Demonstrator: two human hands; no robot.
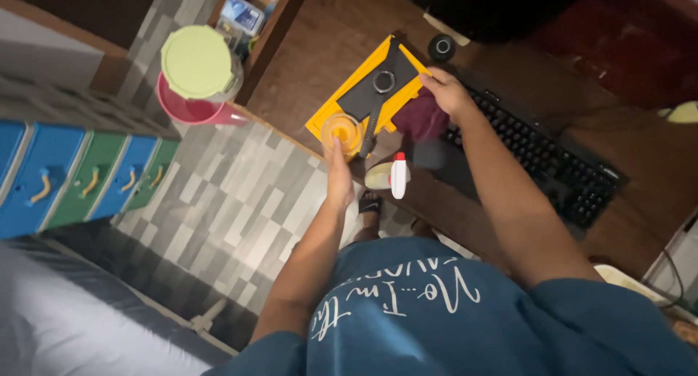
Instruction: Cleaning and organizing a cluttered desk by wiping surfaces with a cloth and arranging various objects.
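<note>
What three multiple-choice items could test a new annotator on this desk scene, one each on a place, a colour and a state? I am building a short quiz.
1. Where does the small round tub sit?
A. on the keyboard
B. at the near corner of the yellow board
C. on the floor

2. What colour is the jug's lid?
A. pale green
B. blue
C. black

3. What is the right hand doing?
A. hanging free
B. typing
C. resting on the dark red cloth at the board's edge

Answers: B, the left hand touches the tub at that corner; A, the lid tops a pink jug; C, the fingers lie over the cloth beside the keyboard.
</note>
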